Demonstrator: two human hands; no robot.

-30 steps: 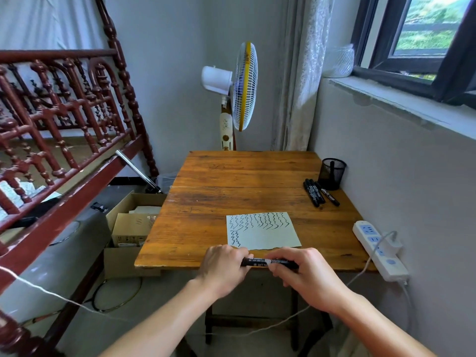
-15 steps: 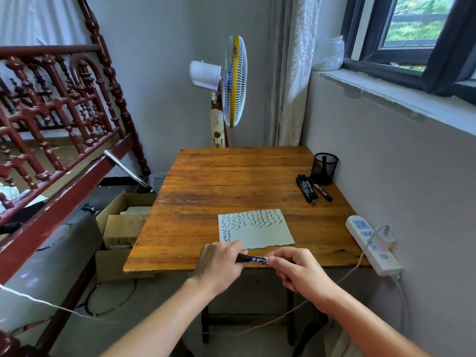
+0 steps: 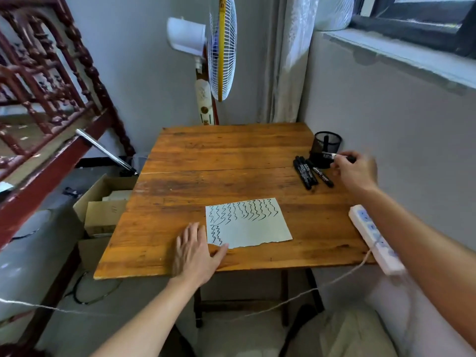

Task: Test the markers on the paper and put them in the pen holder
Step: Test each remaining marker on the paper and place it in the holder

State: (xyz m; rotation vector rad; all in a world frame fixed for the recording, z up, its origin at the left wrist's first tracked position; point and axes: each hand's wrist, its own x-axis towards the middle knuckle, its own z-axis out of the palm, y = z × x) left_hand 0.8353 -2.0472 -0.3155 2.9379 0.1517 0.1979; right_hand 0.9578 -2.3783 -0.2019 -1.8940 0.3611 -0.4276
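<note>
A sheet of paper (image 3: 253, 229) with several black squiggle rows lies near the front of the wooden table (image 3: 219, 161). My left hand (image 3: 195, 249) rests flat and open on the table at the paper's left edge. At the back right, my right hand (image 3: 354, 170) holds a black marker (image 3: 331, 155) level, right beside the black mesh pen holder (image 3: 325, 148). One marker stands inside the holder. Three more black markers (image 3: 309, 173) lie on the table just in front of the holder.
A white power strip (image 3: 373, 238) with a cable overhangs the table's right front corner. A standing fan (image 3: 221, 47) is behind the table. The wall runs along the right side. Cardboard boxes (image 3: 103, 207) and a red wooden bed frame (image 3: 46, 99) are on the left.
Both hands held the marker at the table's front edge before. My right hand has carried it back right to the pen holder. My left hand let go and now lies flat by the paper.
</note>
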